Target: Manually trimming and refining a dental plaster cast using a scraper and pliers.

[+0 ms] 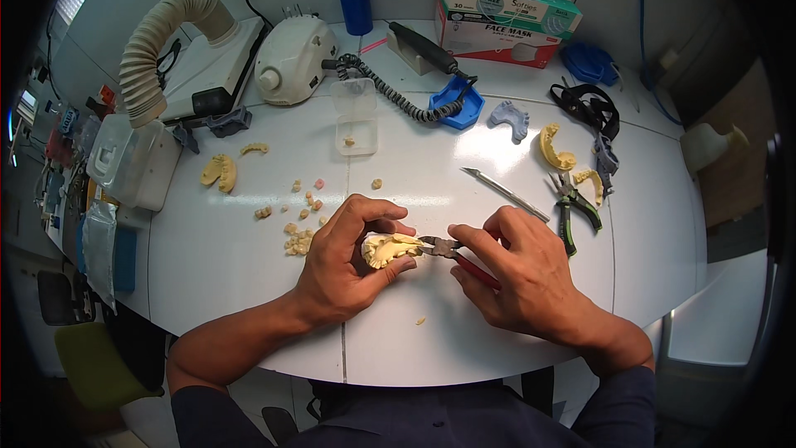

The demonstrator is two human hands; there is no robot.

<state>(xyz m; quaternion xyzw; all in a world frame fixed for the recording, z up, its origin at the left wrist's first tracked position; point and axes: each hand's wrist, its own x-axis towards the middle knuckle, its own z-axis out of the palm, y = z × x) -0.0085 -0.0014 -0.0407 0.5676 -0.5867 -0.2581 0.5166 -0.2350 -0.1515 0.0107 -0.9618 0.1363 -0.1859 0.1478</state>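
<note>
My left hand [338,267] is closed round a pale yellow dental cast [384,252], thumb below and fingers curled over it. In my right hand [531,275] is a pair of cutting pliers [444,248] with red handles. The jaws meet the right-hand edge of the cast; whether they bite into it is too small to tell. A small yellow chip [420,322] lies on the table below the hands. Left of my left hand are several small tooth-coloured pieces [298,241], some in a heap and some scattered.
A craft knife [507,194] and green-handled pliers [567,207] lie to the right. Beyond them are yellow casts [557,149], a blue-grey mould [510,119] and a blue tray [458,104]. A handpiece [423,46] connects by coiled cord to a white control unit [290,58]. A clear box [356,134] stands open.
</note>
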